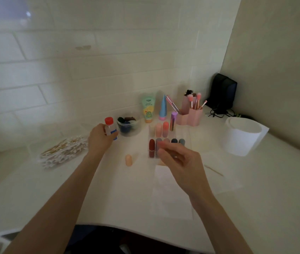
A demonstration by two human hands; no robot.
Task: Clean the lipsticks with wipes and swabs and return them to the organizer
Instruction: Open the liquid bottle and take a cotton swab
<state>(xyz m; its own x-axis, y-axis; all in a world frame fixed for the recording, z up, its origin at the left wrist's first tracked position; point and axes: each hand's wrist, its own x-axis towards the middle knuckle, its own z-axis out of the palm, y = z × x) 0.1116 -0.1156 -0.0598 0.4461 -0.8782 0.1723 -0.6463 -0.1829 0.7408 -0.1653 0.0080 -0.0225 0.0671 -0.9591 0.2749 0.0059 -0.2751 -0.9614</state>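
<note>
Lipsticks [152,147] partly hidden behind blurred right hand [179,162]; left hand [99,139] grips bottle [110,125].

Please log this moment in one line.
left hand: grips red-capped bottle | right hand: over organizer front row, grasp unclear | peach lipstick: outside organizer

A person's two forearms [66,191] are bare along their whole visible length, with the left hand [99,139] and right hand [179,161] also uncovered. Between the arms, dark clothing [98,239] with a bluish tinge shows, too dim to identify.
</note>
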